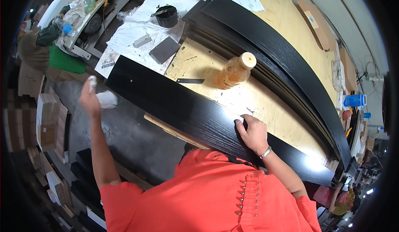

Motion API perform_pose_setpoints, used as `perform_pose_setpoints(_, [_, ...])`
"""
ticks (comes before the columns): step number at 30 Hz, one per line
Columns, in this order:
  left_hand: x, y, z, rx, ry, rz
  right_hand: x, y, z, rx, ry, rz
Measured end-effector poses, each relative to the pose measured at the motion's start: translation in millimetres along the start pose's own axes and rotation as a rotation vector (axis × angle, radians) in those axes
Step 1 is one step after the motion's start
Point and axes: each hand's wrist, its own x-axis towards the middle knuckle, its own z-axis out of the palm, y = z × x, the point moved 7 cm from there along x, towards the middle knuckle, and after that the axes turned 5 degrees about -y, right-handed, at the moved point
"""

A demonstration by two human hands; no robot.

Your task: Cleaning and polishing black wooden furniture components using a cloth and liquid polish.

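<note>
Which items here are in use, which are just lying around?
In use: black board, white rag in left hand, right hand pressing the board.

Lying about: amber bottle, stack of black boards, black cup, grey sanding block.

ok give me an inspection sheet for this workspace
surface: plywood table, bare wood in the middle, white paper sheets over its far left part
job's things: long black board lying along the near table edge; white cloth
clutter: stack of black boards, amber bottle on its side, black cup, grey sanding block, small black blade
hands: left hand holds the white cloth off the board's left end; right hand presses flat on the board
cables: nothing seen
surroundings: stacked wood pieces on the floor at left, blue cup at right
</note>
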Motion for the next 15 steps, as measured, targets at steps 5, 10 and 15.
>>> perform_pose_setpoints(5, [-65, 134, 65, -0.343, -0.352, 0.218, -2, 4, 0, -0.031, 0.01, 0.008])
perform_pose_setpoints(10, [-232, 290, 127, -0.206, -0.58, 0.747, -3, 14, 6, 0.093, 0.045, 0.009])
perform_pose_setpoints(15, [-253, 279, 118, -0.189, -0.618, 0.985, -9, 25, 1, 0.356, 0.09, 0.035])
